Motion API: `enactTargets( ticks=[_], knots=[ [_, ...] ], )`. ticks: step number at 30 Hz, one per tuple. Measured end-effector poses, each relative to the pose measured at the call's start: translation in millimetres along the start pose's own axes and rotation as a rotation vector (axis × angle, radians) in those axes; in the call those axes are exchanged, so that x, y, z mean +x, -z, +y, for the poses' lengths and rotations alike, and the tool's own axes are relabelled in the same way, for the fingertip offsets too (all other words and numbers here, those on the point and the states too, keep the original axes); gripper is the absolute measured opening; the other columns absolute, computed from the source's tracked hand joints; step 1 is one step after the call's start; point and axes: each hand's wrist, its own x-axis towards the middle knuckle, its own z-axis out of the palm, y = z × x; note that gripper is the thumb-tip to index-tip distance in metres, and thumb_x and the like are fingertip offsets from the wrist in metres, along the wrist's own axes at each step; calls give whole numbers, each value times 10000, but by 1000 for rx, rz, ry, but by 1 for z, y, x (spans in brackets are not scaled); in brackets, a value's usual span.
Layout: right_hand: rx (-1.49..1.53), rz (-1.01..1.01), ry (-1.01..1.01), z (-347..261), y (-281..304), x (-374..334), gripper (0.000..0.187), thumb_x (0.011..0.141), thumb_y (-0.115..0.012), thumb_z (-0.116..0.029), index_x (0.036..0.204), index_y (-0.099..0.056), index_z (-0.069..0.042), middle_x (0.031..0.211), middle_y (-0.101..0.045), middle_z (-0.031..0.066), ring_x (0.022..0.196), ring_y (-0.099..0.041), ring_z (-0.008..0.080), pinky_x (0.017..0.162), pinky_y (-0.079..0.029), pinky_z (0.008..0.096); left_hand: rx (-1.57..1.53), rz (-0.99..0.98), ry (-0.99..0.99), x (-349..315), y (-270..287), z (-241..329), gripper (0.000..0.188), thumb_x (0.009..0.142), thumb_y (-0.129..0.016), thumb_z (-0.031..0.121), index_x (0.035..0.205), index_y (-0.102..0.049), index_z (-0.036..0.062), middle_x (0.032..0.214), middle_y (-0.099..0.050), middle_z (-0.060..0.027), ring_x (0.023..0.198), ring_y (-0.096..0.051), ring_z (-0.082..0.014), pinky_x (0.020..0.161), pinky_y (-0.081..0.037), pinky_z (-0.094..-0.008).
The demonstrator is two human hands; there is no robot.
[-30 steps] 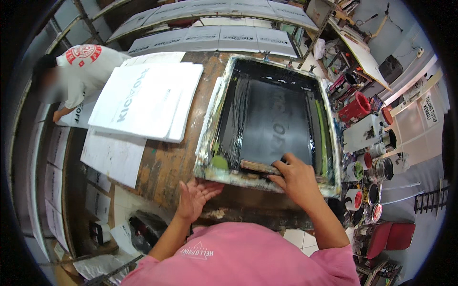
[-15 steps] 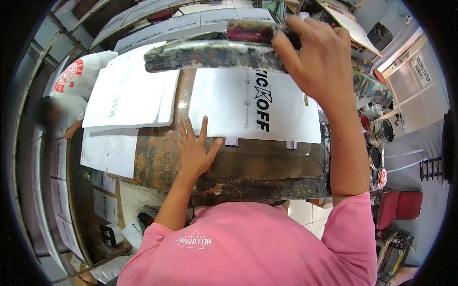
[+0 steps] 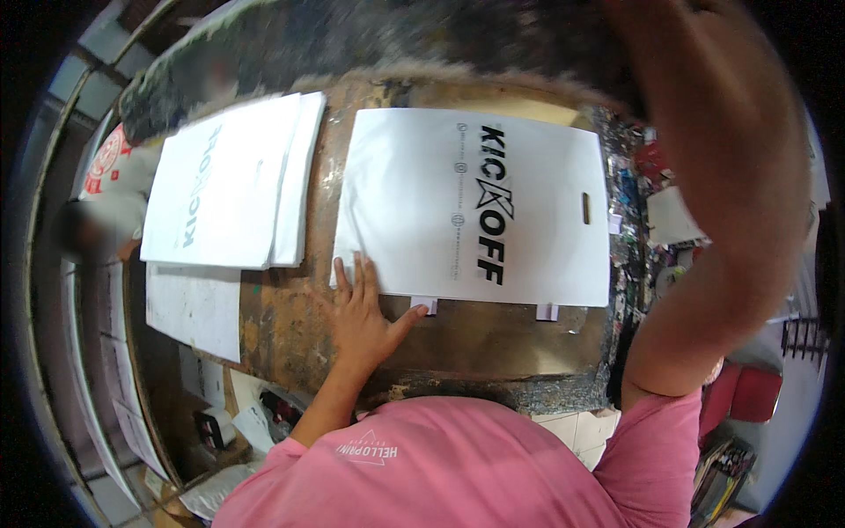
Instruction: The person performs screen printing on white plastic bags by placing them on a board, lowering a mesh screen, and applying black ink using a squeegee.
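A flat white bag (image 3: 405, 194) with black print and a cut-out handle slot lies on the worn, stained worktable (image 3: 493, 352). My left hand (image 3: 363, 317) is open, its fingers spread at the bag's near left corner, its thumb by a small pale tab (image 3: 424, 306). A second pale tab (image 3: 547, 312) sits at the bag's near edge. Above the table's far side, a large dark, paint-crusted frame (image 3: 370, 44) is raised, blurred by motion. My right forearm (image 3: 731, 176) reaches up to it at the right; the hand itself is past the picture's upper edge.
A stack of printed white bags (image 3: 233, 185) stands left of the single bag, with a white sheet (image 3: 194, 308) under its near side. Another person (image 3: 114, 202) is at the far left. Red chairs (image 3: 744, 393) stand at the right.
The frame has swung up and closer, uncovering the whole printed bag. My right hand, earlier gripping the frame's edge, has risen out of the picture. My left hand remains by the bag's corner.
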Motion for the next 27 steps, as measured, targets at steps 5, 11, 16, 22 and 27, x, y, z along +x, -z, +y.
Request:
enactTargets(
  ticks=[5, 11, 16, 22, 27],
  knots=[
    [-68, 18, 8, 12, 6, 10, 405, 958, -548, -400, 991, -642, -7, 902, -656, 213, 815, -650, 332, 845, -475, 415, -331, 214, -190, 55, 53, 26, 689, 894, -739, 381, 1433, -524, 11, 1413, -559, -255, 1390, -446, -434, 1201, -136, -638],
    [-134, 34, 124, 21, -8, 6, 454, 990, -537, -412, 1147, -662, -5, 1023, -679, 247, 901, -681, 343, 865, -498, 396, -752, 538, -14, 77, 64, 5, 337, 913, -669, 58, 1242, -670, -14, 1270, -670, -217, 1247, -615, -361, 1190, -287, -552],
    [-174, 52, 149, 15, -13, -6, 501, 1012, -530, -417, 1249, -676, 0, 1099, -698, 265, 950, -700, 355, 879, -514, 385, -661, 562, 167, 43, 99, -71, 343, 947, -618, 49, 1284, -672, 15, 1254, -695, -193, 1222, -644, -248, 1211, -289, -459],
    [-254, 151, 190, -4, -14, -18, 420, 970, -567, -366, 1136, -684, 2, 983, -697, 241, 918, -661, 410, 889, -463, 441, -457, 617, 231, 43, 126, -221, 327, 971, -593, 118, 1269, -692, 26, 1235, -707, -191, 1163, -668, -234, 1078, -445, -367],
    [-252, 138, 62, -10, -20, -33, 374, 958, -581, -327, 1140, -687, -18, 1018, -699, 222, 953, -640, 385, 942, -437, 434, -371, 656, 268, 46, 138, -341, 349, 927, -607, 110, 1256, -711, 53, 1167, -734, -191, 1048, -703, -219, 918, -508, -296]
  ],
)
